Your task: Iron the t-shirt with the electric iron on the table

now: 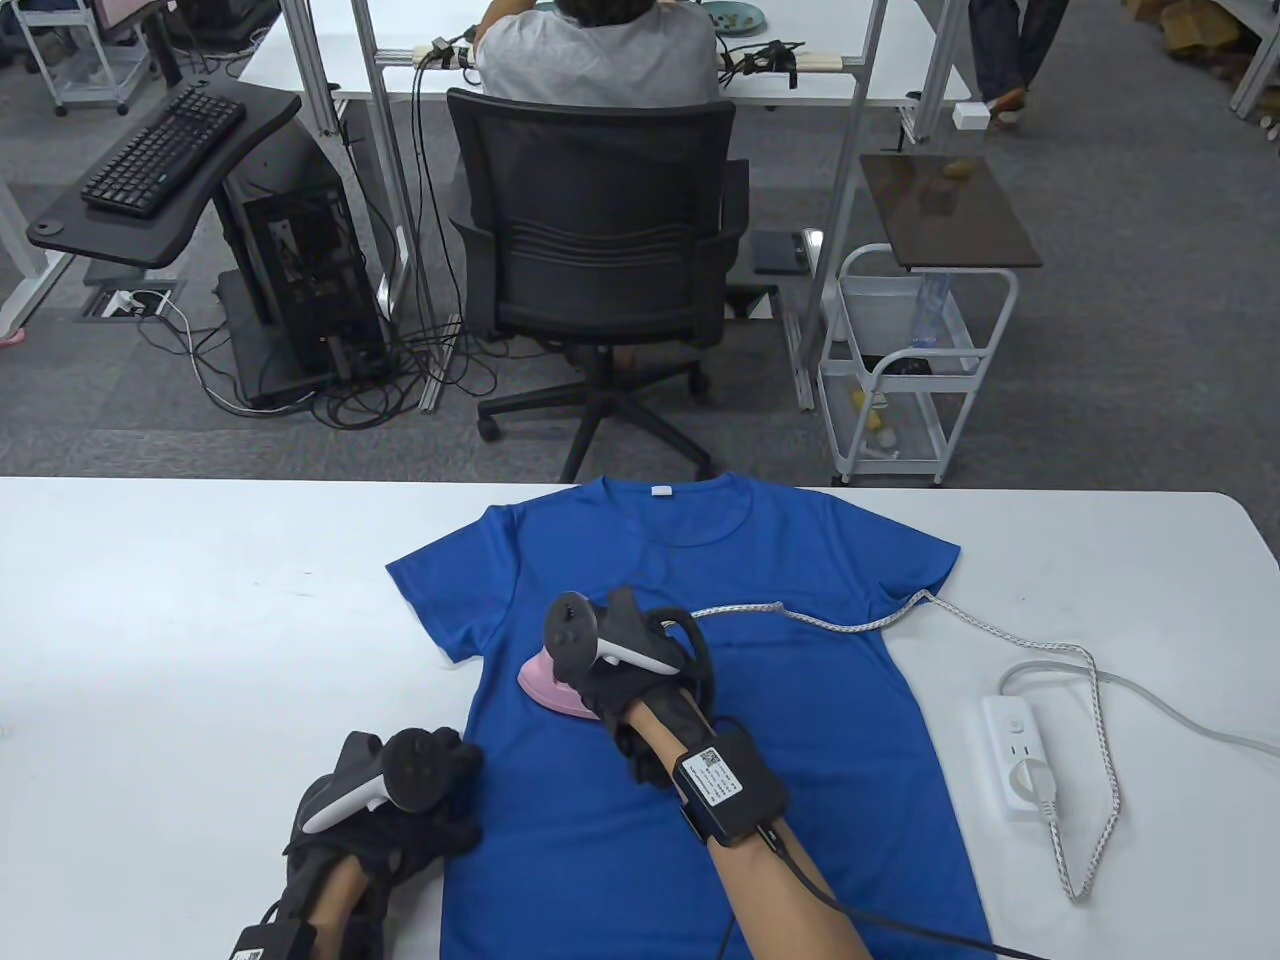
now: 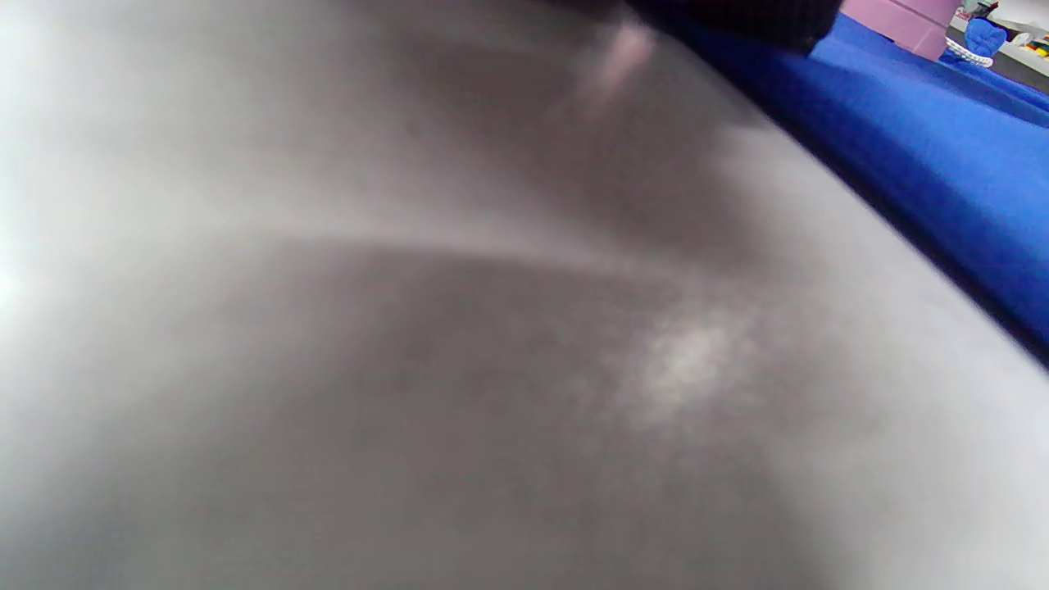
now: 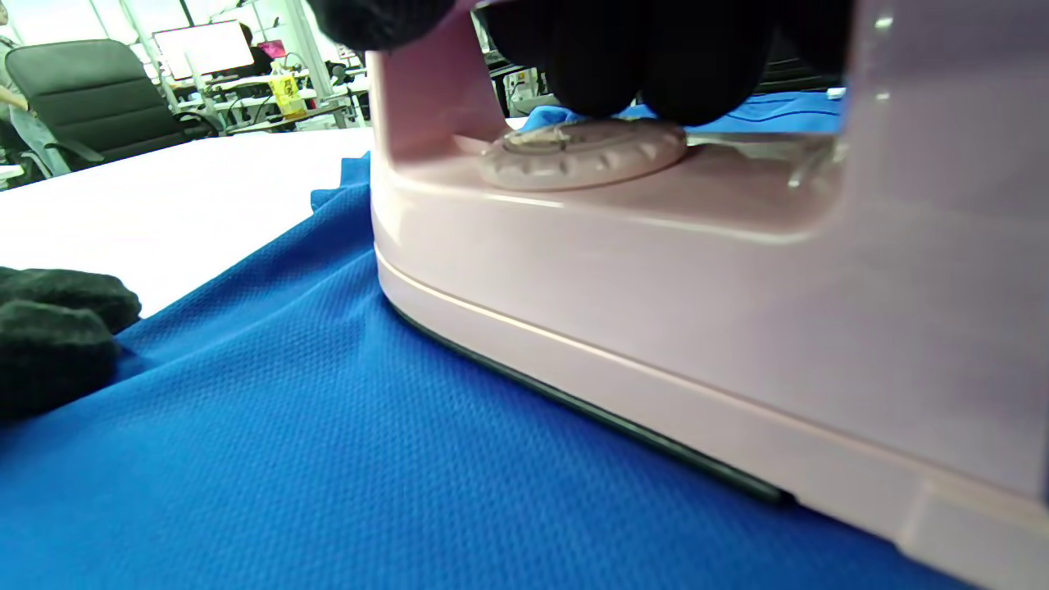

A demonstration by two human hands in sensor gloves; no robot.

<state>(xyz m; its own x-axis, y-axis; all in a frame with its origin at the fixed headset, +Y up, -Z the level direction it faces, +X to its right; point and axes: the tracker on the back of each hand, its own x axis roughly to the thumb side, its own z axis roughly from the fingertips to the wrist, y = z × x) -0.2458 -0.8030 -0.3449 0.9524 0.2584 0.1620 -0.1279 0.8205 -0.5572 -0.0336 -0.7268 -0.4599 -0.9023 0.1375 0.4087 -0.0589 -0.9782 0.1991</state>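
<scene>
A blue t-shirt (image 1: 560,800) lies flat on the white table (image 1: 200,620), collar at the far side. A pink electric iron (image 1: 545,685) stands sole-down on the shirt's left chest area. My right hand (image 1: 640,690) grips its handle from above; in the right wrist view my fingers (image 3: 623,57) wrap the handle over the iron's body (image 3: 656,311) and dial. My left hand (image 1: 420,810) rests at the shirt's left edge, and its fingertips (image 3: 49,328) lie on the cloth (image 3: 287,459). The left wrist view shows blurred tabletop (image 2: 410,328) and shirt (image 2: 942,164).
The iron's braided white cord (image 1: 830,622) runs across the shirt's right shoulder to a white power strip (image 1: 1020,755) on the table at the right. Beyond the table's far edge are an office chair (image 1: 600,250) and a wire cart (image 1: 910,370).
</scene>
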